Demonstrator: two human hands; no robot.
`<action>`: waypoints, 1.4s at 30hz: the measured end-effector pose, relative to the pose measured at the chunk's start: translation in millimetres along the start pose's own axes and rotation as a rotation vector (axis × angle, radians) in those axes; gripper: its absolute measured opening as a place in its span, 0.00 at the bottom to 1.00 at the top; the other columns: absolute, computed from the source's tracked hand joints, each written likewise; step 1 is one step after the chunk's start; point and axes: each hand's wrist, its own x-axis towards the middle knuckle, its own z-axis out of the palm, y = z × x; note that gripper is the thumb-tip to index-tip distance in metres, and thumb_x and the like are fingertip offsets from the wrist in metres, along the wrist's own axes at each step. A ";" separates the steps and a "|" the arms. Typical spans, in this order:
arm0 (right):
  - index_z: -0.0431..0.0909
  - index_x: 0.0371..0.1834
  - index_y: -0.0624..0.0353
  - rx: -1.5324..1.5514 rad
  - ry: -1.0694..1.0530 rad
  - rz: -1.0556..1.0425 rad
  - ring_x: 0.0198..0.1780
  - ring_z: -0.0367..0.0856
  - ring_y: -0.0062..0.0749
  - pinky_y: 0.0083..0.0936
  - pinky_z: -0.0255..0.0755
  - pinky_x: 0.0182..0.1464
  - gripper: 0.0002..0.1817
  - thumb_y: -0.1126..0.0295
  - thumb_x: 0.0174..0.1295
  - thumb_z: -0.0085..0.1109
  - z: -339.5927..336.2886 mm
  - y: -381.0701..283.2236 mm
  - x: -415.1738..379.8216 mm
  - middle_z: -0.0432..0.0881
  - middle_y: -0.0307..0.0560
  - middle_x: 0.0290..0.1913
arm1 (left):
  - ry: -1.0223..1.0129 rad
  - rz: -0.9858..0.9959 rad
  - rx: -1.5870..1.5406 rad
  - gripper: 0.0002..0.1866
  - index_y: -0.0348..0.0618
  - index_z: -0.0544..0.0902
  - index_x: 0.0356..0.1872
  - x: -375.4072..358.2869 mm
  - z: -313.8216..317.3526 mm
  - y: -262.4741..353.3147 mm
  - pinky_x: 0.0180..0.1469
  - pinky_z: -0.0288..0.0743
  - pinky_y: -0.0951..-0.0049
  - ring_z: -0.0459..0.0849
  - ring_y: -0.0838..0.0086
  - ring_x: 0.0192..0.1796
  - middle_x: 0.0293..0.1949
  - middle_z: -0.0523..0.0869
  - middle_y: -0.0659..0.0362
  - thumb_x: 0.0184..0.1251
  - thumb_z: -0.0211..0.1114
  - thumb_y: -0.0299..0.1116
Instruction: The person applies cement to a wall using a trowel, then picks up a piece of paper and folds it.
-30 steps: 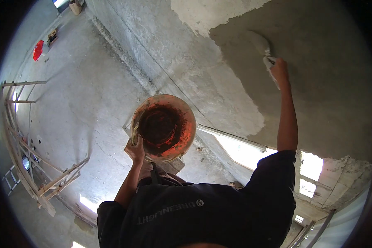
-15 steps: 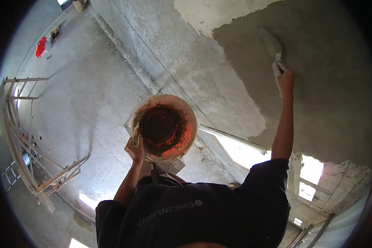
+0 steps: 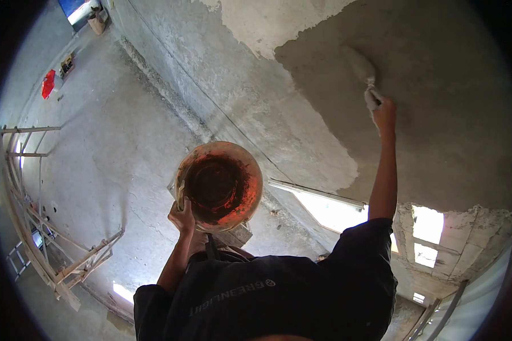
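My left hand point(image 3: 182, 217) is closed on the rim side of a bucket point(image 3: 251, 170), held in front of my body with its mouth facing up towards me. Its inside is orange and smeared with dark residue. High on the right, my right hand point(image 3: 385, 113) grips the handle of a trowel point(image 3: 360, 65) with my arm stretched out. The trowel's blade, coated in grey plaster, lies against the dark wet plaster point(image 3: 438, 142) on the wall. Pale material clings around the trowel's neck and handle.
Lighter, dry wall point(image 3: 256, 96) borders the wet patch. A wooden frame point(image 3: 57, 273) stands on the concrete floor point(image 3: 114, 136) at left. Farther off lie a red object point(image 3: 48, 84) and a bucket-like container point(image 3: 96, 23). Bright openings point(image 3: 428, 224) show at lower right.
The whole view has shifted slightly, so wall and floor appear lower and further left. The trowel stays at nearly the same spot on the wet plaster, and the bucket remains held.
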 end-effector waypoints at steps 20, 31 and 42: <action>0.80 0.39 0.70 0.122 0.038 0.097 0.33 0.82 0.38 0.29 0.74 0.35 0.17 0.66 0.53 0.66 -44.3 -41.4 8.5 0.82 0.60 0.33 | -0.015 0.021 -0.005 0.14 0.27 0.82 0.29 3.4 5.4 -25.1 0.30 0.73 0.63 0.82 0.62 0.25 0.24 0.84 0.45 0.56 0.65 0.33; 0.65 0.60 0.58 0.117 -0.186 0.213 0.61 0.61 0.55 0.44 0.55 0.64 0.36 0.74 0.41 0.65 14.5 -2.4 -178.5 0.67 0.61 0.59 | -0.103 -0.002 0.087 0.19 0.26 0.83 0.30 9.2 0.8 -12.4 0.31 0.73 0.61 0.84 0.60 0.28 0.27 0.85 0.42 0.57 0.65 0.39; 0.67 0.51 0.61 0.845 -0.796 0.368 0.34 0.83 0.49 0.42 0.74 0.33 0.21 0.78 0.51 0.52 132.2 -168.0 -397.9 0.81 0.63 0.33 | -0.225 -0.093 0.278 0.23 0.29 0.84 0.27 34.0 7.7 -4.6 0.34 0.74 0.57 0.84 0.57 0.28 0.24 0.84 0.44 0.50 0.69 0.46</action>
